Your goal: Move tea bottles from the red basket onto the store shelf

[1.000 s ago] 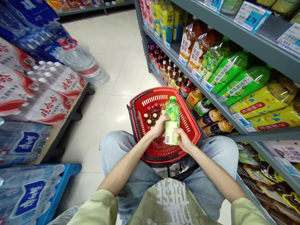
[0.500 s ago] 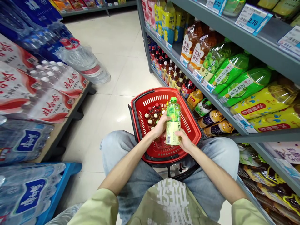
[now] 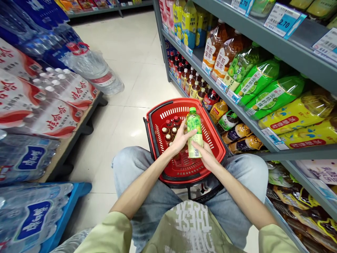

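Note:
A green drink bottle (image 3: 194, 123) with a green cap and pale label is held over the red shopping basket (image 3: 181, 105), its cap end pointing away from me. My left hand (image 3: 183, 137) grips its left side, thumb across the front. Lower down, my right hand (image 3: 206, 153) closes around the right side, its thumb on the label. Fingers behind the bottle are hidden. Inside the basket, several dark bottles (image 3: 168, 137) with white or red caps stand at the left. The basket sits between my knees.
Shelves of drinks (image 3: 271, 84) rise on the right, with bottles on the lower levels. Packs of bottled water (image 3: 52, 109) are stacked at the left on a pallet and a blue stand (image 3: 79, 193). Pale tiled floor (image 3: 131, 80) runs between them.
The bottle has turned about its long axis, showing more of the label's back. It has shifted slightly left and away. Both thumbs have moved further across its front.

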The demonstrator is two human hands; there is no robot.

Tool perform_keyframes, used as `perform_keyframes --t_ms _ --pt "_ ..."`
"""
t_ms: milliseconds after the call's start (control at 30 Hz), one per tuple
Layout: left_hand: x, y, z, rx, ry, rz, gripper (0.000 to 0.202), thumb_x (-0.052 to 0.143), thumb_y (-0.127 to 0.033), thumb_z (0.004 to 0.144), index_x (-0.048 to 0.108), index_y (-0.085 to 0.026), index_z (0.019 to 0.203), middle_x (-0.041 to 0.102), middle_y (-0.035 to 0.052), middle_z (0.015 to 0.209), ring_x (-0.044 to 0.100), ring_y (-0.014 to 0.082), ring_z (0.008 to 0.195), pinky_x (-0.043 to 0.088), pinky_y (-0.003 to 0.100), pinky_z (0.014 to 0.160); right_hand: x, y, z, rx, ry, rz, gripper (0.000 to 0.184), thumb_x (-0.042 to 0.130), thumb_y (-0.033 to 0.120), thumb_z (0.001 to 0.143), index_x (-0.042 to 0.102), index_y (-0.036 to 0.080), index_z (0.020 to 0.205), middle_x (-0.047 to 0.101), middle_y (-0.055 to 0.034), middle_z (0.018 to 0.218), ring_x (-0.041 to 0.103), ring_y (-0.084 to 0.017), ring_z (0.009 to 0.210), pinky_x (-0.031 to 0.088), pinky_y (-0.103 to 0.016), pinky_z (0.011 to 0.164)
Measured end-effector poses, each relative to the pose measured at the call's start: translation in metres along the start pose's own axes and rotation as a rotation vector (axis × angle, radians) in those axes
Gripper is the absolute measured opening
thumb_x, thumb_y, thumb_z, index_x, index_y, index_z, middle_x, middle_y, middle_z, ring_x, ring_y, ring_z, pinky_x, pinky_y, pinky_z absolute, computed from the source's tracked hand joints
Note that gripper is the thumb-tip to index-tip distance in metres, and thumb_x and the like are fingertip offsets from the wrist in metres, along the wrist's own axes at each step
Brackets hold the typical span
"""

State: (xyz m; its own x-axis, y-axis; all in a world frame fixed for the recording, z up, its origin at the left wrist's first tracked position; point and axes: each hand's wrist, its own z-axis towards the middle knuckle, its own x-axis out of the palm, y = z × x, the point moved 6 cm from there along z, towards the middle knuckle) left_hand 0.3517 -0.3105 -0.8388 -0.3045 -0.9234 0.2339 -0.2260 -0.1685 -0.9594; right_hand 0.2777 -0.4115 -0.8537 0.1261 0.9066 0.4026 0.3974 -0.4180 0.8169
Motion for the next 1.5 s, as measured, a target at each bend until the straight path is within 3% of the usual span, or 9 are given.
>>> perform_keyframes --t_ms 200,400,633,900,1100,1300,1500 --pt "0.001 -0.001 -0.001 0.035 -0.053 0.07 0.092 0.081 -0.045 0.077 0.035 -0.027 0.155 0.059 0.0128 0.128 0.066 0.0306 0.108 0.054 0.046 0.094 0.0 -0.002 -0.001 0.055 0.002 0.074 0.052 0.078 0.054 0.079 0.065 0.018 0.114 0.075 -0.007 0.095 0.075 -0.022 0.076 0.064 -0.033 0.062" --pt "-0.007 -0.001 0.003 0.068 -0.148 0.152 0.058 0.059 -0.058 0.092 0.054 -0.026 0.141 0.061 0.0058 0.099 0.064 0.0236 0.091 0.054 0.039 0.085 -0.003 -0.005 -0.003 0.171 0.019 0.19 0.047 0.072 0.055 0.085 0.065 0.017 0.112 0.076 -0.0077 0.089 0.075 -0.023 0.073 0.065 -0.035 0.06" --pt "-0.007 0.0 0.004 0.014 -0.16 0.095 0.048 0.056 -0.052 0.094 0.056 -0.027 0.135 0.064 0.0051 0.109 0.064 0.0194 0.085 0.053 0.034 0.079 -0.004 -0.003 -0.005 0.226 0.052 0.253 0.04 0.065 0.05 0.092 0.066 0.016 0.112 0.077 -0.0091 0.092 0.075 -0.021 0.071 0.064 -0.034 0.059" --pt "-0.006 0.005 0.006 0.014 -0.127 0.088 0.047 0.055 -0.05 0.095 0.055 -0.028 0.137 0.063 0.0039 0.101 0.06 0.0167 0.08 0.051 0.031 0.076 -0.003 -0.001 -0.006 0.253 0.048 0.322 0.033 0.06 0.041 0.096 0.066 0.014 0.114 0.078 -0.0088 0.093 0.073 -0.018 0.063 0.064 -0.033 0.057" --pt "-0.007 0.008 0.007 0.031 -0.122 0.062 0.047 0.056 -0.051 0.095 0.056 -0.028 0.136 0.062 0.0039 0.101 0.061 0.0167 0.08 0.052 0.03 0.074 -0.003 -0.001 -0.005 0.24 0.037 0.307 0.031 0.071 0.036 0.088 0.067 0.015 0.11 0.078 -0.0068 0.091 0.073 -0.018 0.063 0.063 -0.031 0.058" --pt "-0.008 0.007 0.008 0.029 -0.133 0.053 0.045 0.055 -0.05 0.095 0.055 -0.027 0.134 0.06 0.0025 0.096 0.06 0.0166 0.077 0.051 0.03 0.071 -0.003 -0.002 -0.005 0.208 0.042 0.248 0.042 0.081 0.039 0.08 0.068 0.014 0.111 0.077 -0.0085 0.097 0.074 -0.02 0.067 0.063 -0.032 0.059" --pt "-0.009 0.008 0.008 0.025 -0.133 0.051 0.044 0.055 -0.05 0.095 0.054 -0.027 0.132 0.061 0.0029 0.099 0.061 0.0183 0.085 0.051 0.031 0.075 -0.003 -0.004 -0.005 0.146 0.058 0.145 0.051 0.094 0.036 0.061 0.07 0.015 0.101 0.076 -0.0078 0.099 0.073 -0.019 0.072 0.062 -0.03 0.063"
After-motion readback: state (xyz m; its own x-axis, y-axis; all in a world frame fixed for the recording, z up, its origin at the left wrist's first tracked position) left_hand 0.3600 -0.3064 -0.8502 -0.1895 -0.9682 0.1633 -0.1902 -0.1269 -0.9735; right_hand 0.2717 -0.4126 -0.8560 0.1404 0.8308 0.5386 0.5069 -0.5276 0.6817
